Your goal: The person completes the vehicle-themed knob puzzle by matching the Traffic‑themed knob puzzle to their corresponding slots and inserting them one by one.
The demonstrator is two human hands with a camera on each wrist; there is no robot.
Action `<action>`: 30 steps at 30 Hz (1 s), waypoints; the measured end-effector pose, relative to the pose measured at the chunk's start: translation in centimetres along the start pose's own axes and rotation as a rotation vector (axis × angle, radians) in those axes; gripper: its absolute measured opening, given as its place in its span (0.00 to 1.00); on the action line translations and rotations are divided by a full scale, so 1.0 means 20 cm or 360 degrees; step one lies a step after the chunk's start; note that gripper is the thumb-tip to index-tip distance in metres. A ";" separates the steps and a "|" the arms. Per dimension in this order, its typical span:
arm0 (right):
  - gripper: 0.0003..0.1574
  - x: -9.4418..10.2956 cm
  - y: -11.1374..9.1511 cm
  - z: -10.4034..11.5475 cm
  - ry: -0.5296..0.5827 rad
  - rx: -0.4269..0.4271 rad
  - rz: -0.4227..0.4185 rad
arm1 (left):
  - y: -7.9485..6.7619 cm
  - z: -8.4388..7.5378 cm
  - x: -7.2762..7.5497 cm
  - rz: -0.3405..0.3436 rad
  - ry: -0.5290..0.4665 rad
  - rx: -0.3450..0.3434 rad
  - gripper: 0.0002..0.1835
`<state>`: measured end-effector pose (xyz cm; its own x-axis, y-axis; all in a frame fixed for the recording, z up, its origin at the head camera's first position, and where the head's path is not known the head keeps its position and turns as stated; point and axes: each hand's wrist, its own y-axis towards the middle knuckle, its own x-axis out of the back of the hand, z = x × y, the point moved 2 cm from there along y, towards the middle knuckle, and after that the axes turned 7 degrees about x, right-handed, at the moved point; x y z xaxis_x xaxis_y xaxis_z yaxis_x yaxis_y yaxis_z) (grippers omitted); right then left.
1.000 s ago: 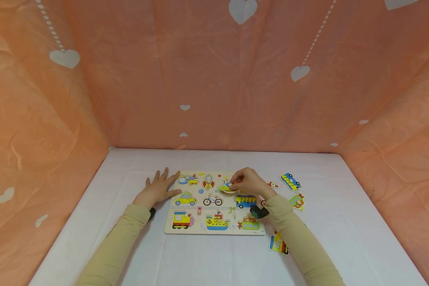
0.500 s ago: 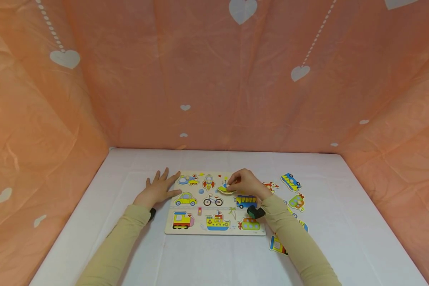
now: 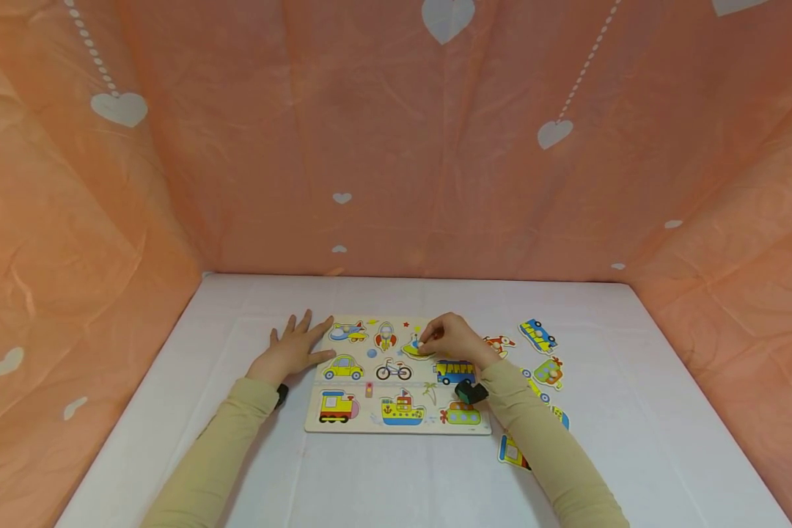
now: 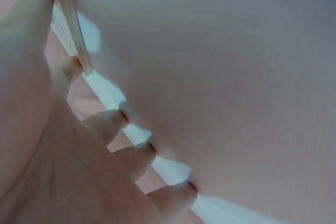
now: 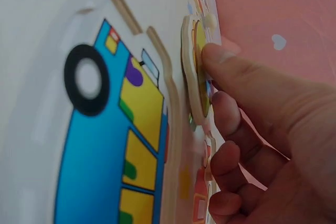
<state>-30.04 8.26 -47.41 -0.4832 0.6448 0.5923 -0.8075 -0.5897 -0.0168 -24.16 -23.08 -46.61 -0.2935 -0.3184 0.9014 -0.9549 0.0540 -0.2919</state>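
Five fingers of my left hand (image 3: 290,352) are spread wide, with the thumb and pointer touching the left edge of the puzzle board (image 3: 368,411). My right hand (image 3: 452,339) pinches the yellow spaceship (image 3: 411,350) over the top row, near the rocket (image 3: 386,336). A painted bus (image 3: 454,372) is close by, a row lower. Over to the right, a blue toy bus (image 3: 537,336), a green submarine (image 3: 550,372) and a train (image 3: 512,451) lie loose on the white table (image 3: 383,484). Orange cloth (image 3: 383,132) with hearts hangs behind.
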 end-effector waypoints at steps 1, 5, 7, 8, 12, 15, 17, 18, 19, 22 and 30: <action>0.06 0.00 0.00 0.00 -0.0006 -0.0002 0.0002 | 0.00 0.00 0.00 0.0000 -0.0002 0.0000 0.43; 0.06 0.00 0.01 -0.01 -0.0009 -0.0001 0.0011 | 0.00 0.00 0.00 0.0006 -0.0005 0.0005 0.44; 0.06 0.00 0.01 -0.01 -0.0008 -0.0012 0.0011 | 0.00 0.00 0.00 0.0007 -0.0006 0.0009 0.44; 0.06 0.00 0.01 -0.01 -0.0010 -0.0007 0.0011 | 0.00 0.00 0.00 0.0006 -0.0005 0.0009 0.44; 0.06 0.00 0.01 -0.01 -0.0021 -0.0013 0.0003 | 0.00 0.00 0.00 0.0001 -0.0002 0.0004 0.44; 0.06 0.00 0.01 -0.01 -0.0029 0.0004 -0.0006 | 0.00 -0.01 0.00 0.0004 0.0002 0.0006 0.44; 0.06 0.00 0.02 -0.01 -0.0038 0.0018 -0.0012 | 0.00 -0.01 0.00 0.0005 0.0002 0.0010 0.44; 0.06 0.00 0.02 -0.01 -0.0037 0.0023 -0.0014 | 0.00 -0.01 0.00 0.0006 0.0001 0.0012 0.44; 0.06 0.00 0.02 -0.02 -0.0039 0.0025 -0.0016 | 0.00 -0.01 0.00 0.0007 -0.0001 0.0012 0.44; 0.06 0.00 0.02 -0.02 -0.0038 0.0022 -0.0015 | 0.00 -0.01 0.00 0.0006 0.0001 0.0010 0.43; 0.06 -0.01 0.02 -0.02 -0.0030 -0.0023 -0.0003 | -0.01 -0.01 0.00 -0.0005 0.0000 -0.0004 0.43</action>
<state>-30.37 8.12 -47.83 -0.4755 0.6366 0.6072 -0.8131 -0.5815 -0.0272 -23.99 -22.97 -46.46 -0.2905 -0.3183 0.9024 -0.9560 0.0557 -0.2881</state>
